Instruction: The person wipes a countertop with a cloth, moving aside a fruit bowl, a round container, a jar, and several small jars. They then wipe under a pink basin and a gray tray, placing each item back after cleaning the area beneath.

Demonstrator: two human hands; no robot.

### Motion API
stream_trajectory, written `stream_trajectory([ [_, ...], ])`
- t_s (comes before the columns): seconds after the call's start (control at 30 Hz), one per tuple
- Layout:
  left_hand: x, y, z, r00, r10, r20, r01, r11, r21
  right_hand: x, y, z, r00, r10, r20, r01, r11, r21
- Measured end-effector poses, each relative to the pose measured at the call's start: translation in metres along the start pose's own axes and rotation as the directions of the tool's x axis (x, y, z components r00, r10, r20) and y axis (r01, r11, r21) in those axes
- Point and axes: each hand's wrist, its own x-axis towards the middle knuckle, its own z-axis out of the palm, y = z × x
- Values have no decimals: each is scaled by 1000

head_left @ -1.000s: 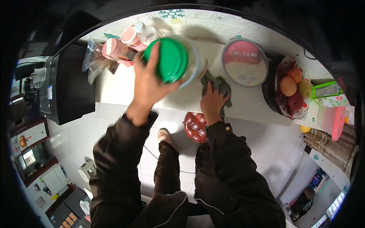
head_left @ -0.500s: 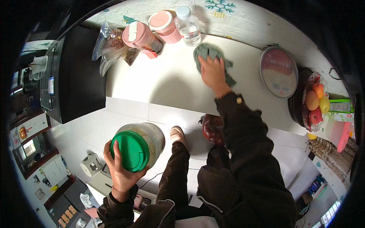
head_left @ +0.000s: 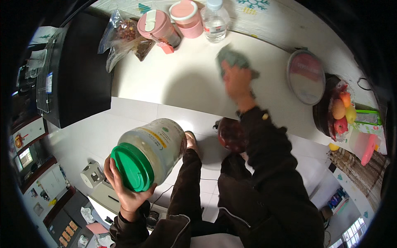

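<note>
My left hand (head_left: 127,192) grips a large clear plastic jar (head_left: 159,144) by its green screw lid (head_left: 132,167). The jar is tilted, its base pointing up and right, and is held off to the left in front of the white counter (head_left: 144,82). Pale contents show dimly through its wall. With my right hand (head_left: 239,84), smeared by motion, I press a grey-green cloth (head_left: 232,58) onto the counter top. Behind the cloth stands a clear bottle (head_left: 214,27) with a pale blue cap.
Pink-lidded containers (head_left: 187,18) and a pink jug (head_left: 156,27) line the back, beside bagged dried food (head_left: 128,35). A black appliance (head_left: 80,74) stands left. Rightward are a round lidded tub (head_left: 306,78) and a fruit bowl (head_left: 341,109). Below the counter edge sits a dark red round object (head_left: 232,134).
The jar has tipped so more of its side shows, and its lid has shifted slightly left and down. My right hand and the cloth have moved a little to the right. The view has shifted slightly.
</note>
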Motion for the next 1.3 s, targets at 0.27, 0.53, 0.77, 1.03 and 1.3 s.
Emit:
stream_trajectory([
  [0.27, 12, 8, -13, 999, 34, -23, -34, 999, -26, -19, 58, -18, 880, 472, 55, -469, 881, -54],
  [0.53, 29, 15, -3, 993, 81, -86, -77, 996, 51, -24, -58, 14, 987, 66, 148, -54, 995, -83],
  [0.77, 74, 67, 10, 971, 204, -123, -204, 979, 18, -58, 50, -54, 869, 493, -36, -491, 869, 64],
  [1.03, 143, 143, 86, 937, 296, -185, -316, 944, -91, -88, -35, -35, 986, 18, 169, -32, 996, 81],
  [1.3, 217, 216, 180, 833, 435, -343, -492, 865, -100, -175, 108, -109, 840, 504, 200, -473, 861, -186],
])
